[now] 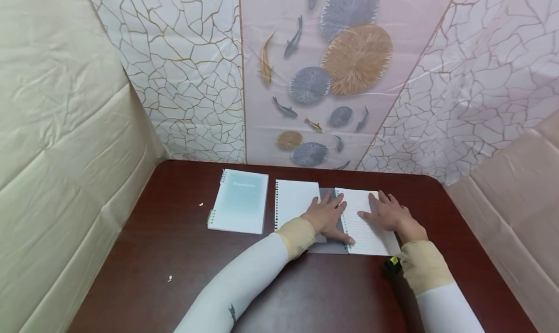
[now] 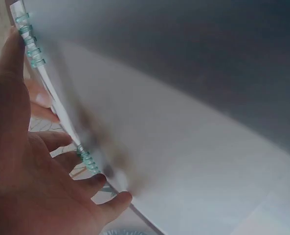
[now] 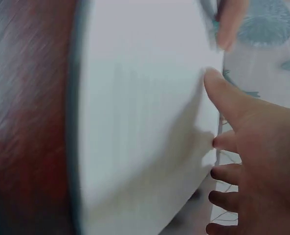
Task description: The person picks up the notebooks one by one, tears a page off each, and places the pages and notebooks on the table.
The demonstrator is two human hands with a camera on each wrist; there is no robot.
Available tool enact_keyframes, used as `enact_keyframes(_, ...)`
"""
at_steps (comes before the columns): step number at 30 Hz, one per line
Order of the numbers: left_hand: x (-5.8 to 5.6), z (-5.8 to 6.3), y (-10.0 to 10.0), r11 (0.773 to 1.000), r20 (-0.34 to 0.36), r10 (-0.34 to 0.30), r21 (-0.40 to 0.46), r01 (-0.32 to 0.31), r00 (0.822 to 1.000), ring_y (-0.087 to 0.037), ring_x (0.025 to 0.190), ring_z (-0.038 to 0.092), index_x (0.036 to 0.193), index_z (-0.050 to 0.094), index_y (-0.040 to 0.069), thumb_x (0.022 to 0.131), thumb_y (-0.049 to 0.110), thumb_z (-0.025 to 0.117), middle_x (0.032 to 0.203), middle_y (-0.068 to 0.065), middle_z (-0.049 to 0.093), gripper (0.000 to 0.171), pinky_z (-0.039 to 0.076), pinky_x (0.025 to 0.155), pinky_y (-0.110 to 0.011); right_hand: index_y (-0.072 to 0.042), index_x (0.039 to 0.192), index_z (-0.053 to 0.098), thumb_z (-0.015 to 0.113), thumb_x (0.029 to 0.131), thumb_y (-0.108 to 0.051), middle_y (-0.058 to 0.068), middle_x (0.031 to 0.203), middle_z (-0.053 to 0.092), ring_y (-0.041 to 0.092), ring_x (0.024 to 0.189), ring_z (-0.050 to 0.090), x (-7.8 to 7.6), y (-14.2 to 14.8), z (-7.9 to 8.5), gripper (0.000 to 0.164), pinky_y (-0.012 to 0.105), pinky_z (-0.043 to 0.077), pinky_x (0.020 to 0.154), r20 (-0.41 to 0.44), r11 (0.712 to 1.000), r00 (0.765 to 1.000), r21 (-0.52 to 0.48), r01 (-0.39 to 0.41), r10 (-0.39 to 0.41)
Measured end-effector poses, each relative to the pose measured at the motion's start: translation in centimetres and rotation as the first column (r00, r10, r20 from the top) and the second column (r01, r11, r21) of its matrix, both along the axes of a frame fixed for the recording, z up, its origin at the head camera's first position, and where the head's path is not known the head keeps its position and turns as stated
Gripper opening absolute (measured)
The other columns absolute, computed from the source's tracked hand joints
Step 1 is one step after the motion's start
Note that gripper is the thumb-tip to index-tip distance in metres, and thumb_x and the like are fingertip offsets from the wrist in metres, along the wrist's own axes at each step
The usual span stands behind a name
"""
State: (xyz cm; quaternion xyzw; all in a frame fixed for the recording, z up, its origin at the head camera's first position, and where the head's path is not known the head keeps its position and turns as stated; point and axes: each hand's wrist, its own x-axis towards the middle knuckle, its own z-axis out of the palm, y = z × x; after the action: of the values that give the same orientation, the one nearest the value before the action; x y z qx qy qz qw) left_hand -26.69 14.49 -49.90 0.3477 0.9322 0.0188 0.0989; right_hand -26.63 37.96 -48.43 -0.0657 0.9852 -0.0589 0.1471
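Observation:
A ring-bound notebook (image 1: 364,231) lies open on the dark red-brown table, lined pages on the right and a grey cover (image 1: 329,248) on the left. My left hand (image 1: 326,218) is spread over its green rings, thumb and fingers reaching the binding. In the left wrist view the green rings (image 2: 87,159) run past the fingertips. On the lined page, my right hand (image 1: 388,214) rests with fingers extended toward the far edge. A white sheet (image 1: 294,202) with punched holes along its left side lies partly under my left forearm and hand.
Left of the sheet is a second notebook (image 1: 241,202) with a pale teal cover and rings. Small white scraps (image 1: 170,278) lie on the table (image 1: 144,245). A black object with a yellow mark (image 1: 394,260) shows by my right wrist. Patterned cloth walls (image 1: 201,80) enclose the table.

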Motion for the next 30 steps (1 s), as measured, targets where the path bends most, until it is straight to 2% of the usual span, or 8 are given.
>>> enact_keyframes(3, 0.1, 0.2, 0.1, 1.000, -0.003, 0.005, -0.017, -0.005, 1.000, -0.028, 0.154, 0.012, 0.163, 0.023, 0.020, 0.073, 0.094, 0.050, 0.172, 0.002, 0.010, 0.120, 0.027, 0.122, -0.053, 0.003, 0.159, 0.021, 0.046, 0.102, -0.063, 0.039, 0.162, 0.007, 0.064, 0.142, 0.007, 0.2, 0.2, -0.3, 0.091, 0.085, 0.019, 0.104, 0.007, 1.000, 1.000, 0.000, -0.009, 0.009)
enact_keyframes(9, 0.4, 0.6, -0.4, 1.000, 0.006, 0.006, -0.020, -0.006, 1.000, -0.028, 0.155, 0.011, 0.164, 0.019, 0.016, 0.077, 0.092, 0.049, 0.172, 0.002, 0.007, 0.119, 0.026, 0.122, -0.054, 0.004, 0.158, 0.025, 0.048, 0.102, -0.061, 0.041, 0.161, 0.008, 0.064, 0.142, 0.008, 0.1, 0.4, -1.0, 0.089, 0.086, 0.023, 0.102, -0.054, 0.999, 0.998, -0.003, -0.033, 0.033)
enact_keyframes(17, 0.4, 0.5, -0.3, 0.999, 0.003, -0.005, -0.036, 0.005, 1.000, -0.029, 0.155, 0.010, 0.164, 0.018, 0.015, 0.078, 0.091, 0.048, 0.172, 0.001, 0.006, 0.118, 0.026, 0.122, -0.055, 0.006, 0.155, 0.032, 0.053, 0.102, -0.055, 0.041, 0.160, 0.013, 0.063, 0.142, 0.012, 0.3, 0.5, -1.9, 0.083, 0.085, 0.026, 0.101, -0.123, 0.998, 0.992, -0.033, -0.046, 0.041)
enact_keyframes(21, 0.3, 0.4, -0.2, 0.999, 0.010, 0.004, -0.044, -0.004, 1.000, -0.028, 0.155, 0.009, 0.164, 0.017, 0.016, 0.078, 0.091, 0.048, 0.172, 0.002, 0.005, 0.118, 0.025, 0.122, -0.055, 0.004, 0.151, 0.042, 0.059, 0.101, -0.050, 0.040, 0.160, 0.017, 0.061, 0.143, 0.014, 0.4, 0.2, -1.8, 0.076, 0.084, 0.029, 0.100, -0.182, 0.997, 0.982, -0.049, -0.056, 0.046)
enact_keyframes(24, 0.3, 0.5, -0.2, 0.999, 0.018, 0.007, -0.044, -0.006, 1.000, -0.028, 0.155, 0.009, 0.164, 0.016, 0.017, 0.078, 0.092, 0.047, 0.172, 0.003, 0.004, 0.119, 0.024, 0.123, -0.055, 0.001, 0.146, 0.051, 0.067, 0.098, -0.041, 0.040, 0.157, 0.025, 0.059, 0.141, 0.022, 0.6, -0.2, -1.3, 0.067, 0.083, 0.033, 0.098, -0.251, 0.992, 0.967, -0.113, -0.064, 0.034)
enact_keyframes(26, 0.3, 0.5, -0.2, 0.999, 0.027, 0.004, -0.039, -0.003, 1.000, -0.028, 0.155, 0.008, 0.164, 0.015, 0.017, 0.078, 0.092, 0.047, 0.172, 0.003, 0.003, 0.119, 0.023, 0.123, -0.055, -0.001, 0.147, 0.051, 0.070, 0.096, -0.037, 0.039, 0.154, 0.034, 0.058, 0.138, 0.030, 0.8, -0.5, -0.7, 0.065, 0.079, 0.035, 0.099, -0.276, 0.979, 0.961, -0.191, -0.067, 0.012)
enact_keyframes(28, 0.3, 0.5, -0.1, 0.999, 0.037, 0.010, -0.044, -0.009, 0.999, -0.027, 0.155, 0.007, 0.164, 0.014, 0.018, 0.079, 0.091, 0.048, 0.172, 0.004, 0.002, 0.118, 0.022, 0.123, -0.055, -0.005, 0.154, 0.042, 0.070, 0.097, -0.038, 0.038, 0.153, 0.036, 0.057, 0.136, 0.033, 0.9, -0.8, 0.1, 0.072, 0.077, 0.035, 0.102, -0.257, 0.956, 0.965, -0.293, -0.033, -0.046)
enact_keyframes(30, 0.3, 0.5, -0.1, 0.999, 0.047, 0.018, -0.043, -0.016, 0.999, -0.025, 0.155, 0.007, 0.164, 0.013, 0.020, 0.079, 0.090, 0.048, 0.172, 0.006, 0.002, 0.116, 0.021, 0.124, -0.053, -0.008, 0.162, 0.024, 0.069, 0.097, -0.039, 0.038, 0.153, 0.036, 0.057, 0.135, 0.035, 0.8, -1.0, 0.9, 0.084, 0.073, 0.035, 0.105, -0.224, 0.915, 0.964, -0.401, 0.043, -0.143)
